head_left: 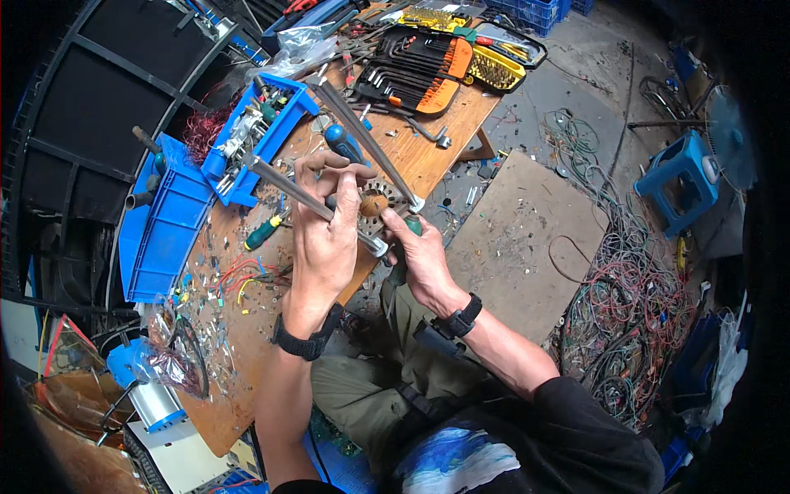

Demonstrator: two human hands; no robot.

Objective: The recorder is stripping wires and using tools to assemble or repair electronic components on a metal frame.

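Above the table's front edge, my left hand (322,239) is closed around a round metal part with holes about its rim and a brown centre (374,205). Its fingers curl over the far side, hiding much of the part. Two long metal bars run beside it: one bar (288,188) passes by my left fingers, the other bar (366,144) slants down from the far side. Whether the bars join the round part, I cannot tell. My right hand (425,262) closes on a green-handled tool (414,224), thumb against the round part. The tool's working end is hidden.
On the wooden table (247,362) lie a blue-handled tool (344,144), a green-and-yellow screwdriver (263,234), blue bins (171,239), an orange hex key set (444,86) and scattered small bits. Right of my legs are a board (527,239), tangled wires (625,321) and a blue stool (679,183).
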